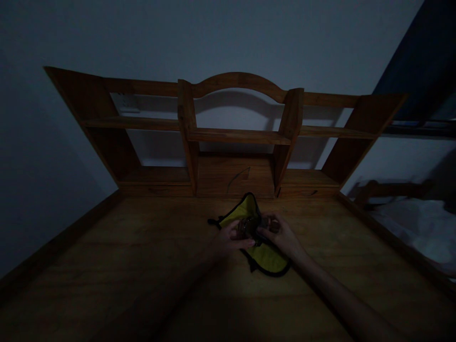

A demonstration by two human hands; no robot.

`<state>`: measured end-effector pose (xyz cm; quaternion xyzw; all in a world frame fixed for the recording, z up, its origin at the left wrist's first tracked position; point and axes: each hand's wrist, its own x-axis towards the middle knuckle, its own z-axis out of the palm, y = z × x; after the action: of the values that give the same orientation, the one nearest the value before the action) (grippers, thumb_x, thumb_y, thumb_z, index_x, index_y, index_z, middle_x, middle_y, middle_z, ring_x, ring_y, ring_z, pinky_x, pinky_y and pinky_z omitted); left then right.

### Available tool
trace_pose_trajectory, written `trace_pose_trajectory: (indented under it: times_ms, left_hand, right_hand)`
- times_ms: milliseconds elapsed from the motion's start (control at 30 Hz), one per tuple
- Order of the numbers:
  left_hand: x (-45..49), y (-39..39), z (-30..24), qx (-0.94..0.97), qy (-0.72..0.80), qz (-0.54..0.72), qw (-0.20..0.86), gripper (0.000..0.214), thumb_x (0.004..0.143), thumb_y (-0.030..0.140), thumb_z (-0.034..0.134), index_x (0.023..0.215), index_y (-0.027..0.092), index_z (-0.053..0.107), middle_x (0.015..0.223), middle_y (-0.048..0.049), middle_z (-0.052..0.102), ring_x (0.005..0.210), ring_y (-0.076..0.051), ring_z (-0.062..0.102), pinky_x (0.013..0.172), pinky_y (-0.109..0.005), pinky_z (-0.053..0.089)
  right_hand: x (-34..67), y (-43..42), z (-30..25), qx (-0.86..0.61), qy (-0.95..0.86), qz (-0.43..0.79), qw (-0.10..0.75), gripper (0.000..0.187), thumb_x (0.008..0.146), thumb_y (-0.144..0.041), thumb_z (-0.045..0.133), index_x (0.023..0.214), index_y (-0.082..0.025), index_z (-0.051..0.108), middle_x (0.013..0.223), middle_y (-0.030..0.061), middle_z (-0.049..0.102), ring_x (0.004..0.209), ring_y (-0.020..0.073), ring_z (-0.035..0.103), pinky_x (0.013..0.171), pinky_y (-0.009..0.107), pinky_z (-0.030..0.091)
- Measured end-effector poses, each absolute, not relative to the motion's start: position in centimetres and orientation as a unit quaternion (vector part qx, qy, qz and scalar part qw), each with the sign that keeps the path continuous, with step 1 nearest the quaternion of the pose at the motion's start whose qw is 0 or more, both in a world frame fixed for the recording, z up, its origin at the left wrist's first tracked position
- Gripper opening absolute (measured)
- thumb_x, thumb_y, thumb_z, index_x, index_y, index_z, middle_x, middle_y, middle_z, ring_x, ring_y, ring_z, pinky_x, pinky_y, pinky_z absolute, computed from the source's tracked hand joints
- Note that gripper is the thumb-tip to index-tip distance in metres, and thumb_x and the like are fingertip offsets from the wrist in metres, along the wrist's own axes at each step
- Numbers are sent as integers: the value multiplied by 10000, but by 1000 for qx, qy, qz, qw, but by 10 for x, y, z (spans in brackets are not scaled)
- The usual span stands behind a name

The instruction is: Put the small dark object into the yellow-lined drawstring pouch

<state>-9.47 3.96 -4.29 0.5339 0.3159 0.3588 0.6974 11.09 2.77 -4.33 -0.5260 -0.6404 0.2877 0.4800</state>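
A yellow-green cloth piece with black edging [272,259] lies partly spread on the wooden desk, its far corner raised. Over its middle, both hands grip a dark, shiny brownish object [251,226]; dim light hides its exact kind. My left hand [230,239] closes on the object's left side, thumb stretched along the near edge. From the right, my right hand [283,236] has its fingers bent around the other side, where a brown rounded part shows. The fingers cover much of the object and of the cloth beneath.
The wooden desktop [149,256] has raised side edges. Along its back stands a wooden shelf unit [238,136] with low drawers, against a pale wall. A wall socket [127,103] shows behind the left shelf. Beyond the right edge lies white fabric [416,228] by a wooden rail.
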Motion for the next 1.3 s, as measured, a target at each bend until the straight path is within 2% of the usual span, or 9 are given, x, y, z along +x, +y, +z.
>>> trace_pose_trajectory:
  times_ms: [167, 333, 467, 633, 800, 967, 1033, 1167, 1300]
  left_hand:
    - [-94, 43, -49, 532, 314, 352, 703, 730, 556, 239, 858, 1206, 179, 531, 988, -71, 692, 911, -227, 665, 787, -332, 533]
    - [-95, 43, -49, 533, 315, 347, 705, 773, 547, 225, 863, 1235, 183, 512, 1049, -92, 685, 994, -257, 645, 863, -384, 515]
    - [-96, 41, -43, 564, 300, 346, 687, 762, 544, 216, 864, 1227, 188, 529, 1138, -101, 657, 1068, -269, 613, 908, -387, 498]
    - [-96, 41, -43, 573, 311, 349, 673, 803, 537, 223, 867, 1256, 184, 509, 1122, -98, 666, 1056, -264, 619, 916, -386, 496]
    - [-96, 41, -46, 586, 310, 345, 664, 806, 545, 227, 864, 1264, 182, 504, 1126, -100, 663, 1065, -277, 611, 914, -391, 492]
    - [-99, 43, -48, 611, 289, 348, 649, 796, 556, 209, 857, 1270, 191, 504, 1210, -96, 623, 1110, -275, 584, 958, -372, 457]
    - [-100, 45, -52, 613, 284, 347, 650, 797, 561, 217, 854, 1274, 206, 499, 1240, -96, 604, 1127, -270, 574, 966, -380, 454]
    - [-101, 50, -58, 613, 280, 356, 647, 824, 543, 223, 863, 1280, 205, 494, 1280, -111, 572, 1162, -279, 547, 989, -403, 435]
    - [-101, 49, -57, 615, 275, 358, 646, 808, 546, 221, 863, 1270, 201, 505, 1272, -103, 581, 1174, -281, 537, 1002, -396, 421]
  right_hand:
    - [113, 26, -36, -518, -655, 347, 426, 317, 697, -362, 709, 762, -210, 438, 676, -51, 514, 599, 115, 500, 554, 221, 424]
    - [117, 24, -31, -522, -634, 407, 400, 373, 670, -384, 726, 885, -205, 480, 674, -44, 557, 548, 108, 514, 477, 198, 403]
    - [115, 23, -35, -532, -613, 444, 380, 372, 727, -394, 661, 999, -198, 499, 712, -27, 617, 468, 101, 510, 396, 190, 370]
    - [113, 24, -39, -535, -669, 345, 384, 178, 751, -287, 616, 871, -157, 590, 771, 19, 656, 672, 154, 603, 574, 229, 460]
    - [113, 23, -40, -552, -670, 313, 385, 140, 738, -277, 603, 814, -164, 569, 719, 17, 650, 629, 151, 609, 532, 221, 455]
    - [109, 21, -49, -536, -583, 502, 348, 301, 794, -379, 518, 999, -206, 380, 455, -75, 556, 350, 180, 585, 332, 232, 438]
    - [107, 21, -52, -530, -547, 547, 348, 393, 786, -391, 526, 1061, -218, 305, 435, -90, 551, 340, 218, 603, 314, 262, 466]
    - [101, 19, -50, -527, -513, 575, 358, 494, 743, -369, 590, 1088, -240, 260, 488, -79, 603, 396, 245, 645, 365, 320, 535]
    - [100, 14, -44, -516, -546, 551, 363, 424, 754, -356, 573, 1040, -235, 285, 448, -93, 587, 355, 214, 611, 336, 280, 506]
